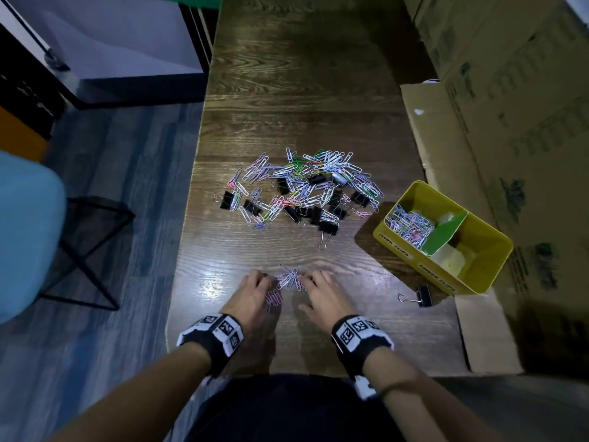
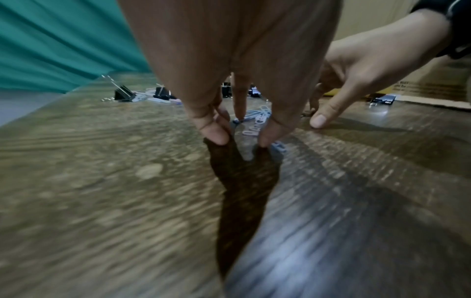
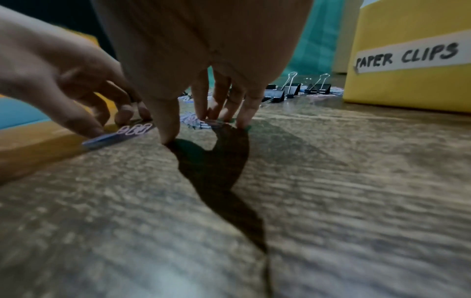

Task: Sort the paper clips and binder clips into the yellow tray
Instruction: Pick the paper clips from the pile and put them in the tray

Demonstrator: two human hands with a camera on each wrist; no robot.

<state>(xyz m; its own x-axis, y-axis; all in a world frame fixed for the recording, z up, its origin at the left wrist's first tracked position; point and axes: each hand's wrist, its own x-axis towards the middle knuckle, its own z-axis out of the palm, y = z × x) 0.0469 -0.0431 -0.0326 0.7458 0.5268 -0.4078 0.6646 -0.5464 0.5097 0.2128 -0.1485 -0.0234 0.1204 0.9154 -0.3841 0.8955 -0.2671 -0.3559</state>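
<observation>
Two hands at work: your left hand (image 1: 251, 293) and right hand (image 1: 322, 295), fingers spread, tips pressing a small bunch of paper clips (image 1: 289, 278) left of the tray (image 1: 398, 240). Risk: clips probably slide or scatter when scooped, since they lie flat.

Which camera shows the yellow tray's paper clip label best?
The right wrist view: the label on the yellow tray reads PAPER CLIPS clearly. In the head view the labels are small and illegible. The left wrist view shows only a yellow sliver behind the right hand.
</observation>
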